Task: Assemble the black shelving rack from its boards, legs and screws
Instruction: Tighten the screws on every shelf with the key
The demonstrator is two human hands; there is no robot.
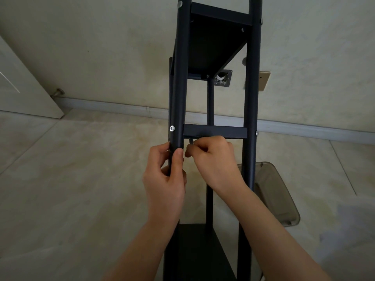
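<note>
The black rack (215, 78) lies along the floor (81, 179). The left hand (168, 177) grips the near-left leg (178, 98). The right hand (213, 159) pinches a hex key (191, 143) under the middle board (215, 131). Risk: a tilted key could slip and round the screw.

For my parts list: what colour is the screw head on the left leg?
Silver screw head, against the black leg; head view.

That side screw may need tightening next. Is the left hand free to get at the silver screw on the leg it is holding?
Probably yes: the left hand grips the leg just below the exposed screw, with nothing between them.
</note>
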